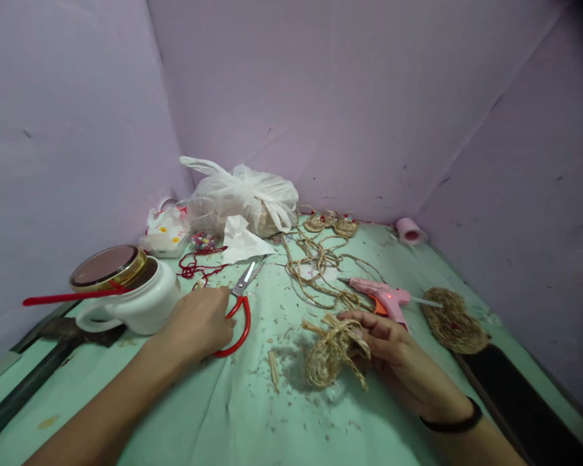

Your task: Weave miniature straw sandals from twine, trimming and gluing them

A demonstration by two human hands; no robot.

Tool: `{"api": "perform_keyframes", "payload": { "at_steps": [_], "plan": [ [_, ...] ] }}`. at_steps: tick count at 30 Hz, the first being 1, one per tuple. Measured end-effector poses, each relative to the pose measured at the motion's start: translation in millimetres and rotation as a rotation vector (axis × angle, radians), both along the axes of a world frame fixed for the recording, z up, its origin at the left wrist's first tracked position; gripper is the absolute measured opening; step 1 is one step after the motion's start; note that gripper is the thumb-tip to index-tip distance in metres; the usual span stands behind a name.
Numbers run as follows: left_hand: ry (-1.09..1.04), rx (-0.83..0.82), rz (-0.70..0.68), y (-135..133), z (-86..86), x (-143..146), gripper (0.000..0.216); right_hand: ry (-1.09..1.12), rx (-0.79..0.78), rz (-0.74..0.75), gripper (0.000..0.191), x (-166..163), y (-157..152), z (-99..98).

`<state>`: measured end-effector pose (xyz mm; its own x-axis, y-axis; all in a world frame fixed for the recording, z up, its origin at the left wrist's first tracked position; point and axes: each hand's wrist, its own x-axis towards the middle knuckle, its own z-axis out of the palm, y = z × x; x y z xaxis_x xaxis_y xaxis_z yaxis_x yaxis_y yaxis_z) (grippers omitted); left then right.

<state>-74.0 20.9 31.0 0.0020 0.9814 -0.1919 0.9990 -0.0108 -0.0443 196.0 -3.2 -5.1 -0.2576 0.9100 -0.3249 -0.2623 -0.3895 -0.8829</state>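
Note:
My left hand [200, 321] rests knuckles-up on the red handles of a pair of scissors [239, 304] lying on the pale green cloth, its fingers curled onto the handle. My right hand [393, 349] pinches a small coiled jute-twine piece [331, 353] with a bow on top, held just above the cloth. A black band sits on my right wrist. A pink hot glue gun [381, 294] lies just beyond my right hand.
A white mug [136, 304] with a gold lid and a red stick stands at the left. A loose twine tangle [318, 272], red thread [199, 266], a tissue, a white plastic bag [245, 197], beads, a pink spool [409, 230] and a flat twine coil [454, 320] lie around. Purple walls enclose the table.

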Motion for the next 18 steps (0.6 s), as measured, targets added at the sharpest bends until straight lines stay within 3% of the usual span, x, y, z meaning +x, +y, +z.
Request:
{"api": "perform_keyframes", "payload": {
  "at_steps": [10,14,18],
  "plan": [
    [-0.052,-0.022,0.031,-4.1,-15.1,-5.3,0.056,-0.018,0.06,-0.114,0.029,-7.9,-1.4,-4.3],
    [-0.175,0.03,0.111,-5.0,-6.1,-2.5,0.064,-0.007,0.101,-0.142,0.028,-15.1,-4.3,-4.6],
    [-0.523,0.151,0.103,-12.8,11.2,1.8,0.043,0.016,0.126,-0.175,0.028,-16.7,-5.4,0.1]
  ]
}}
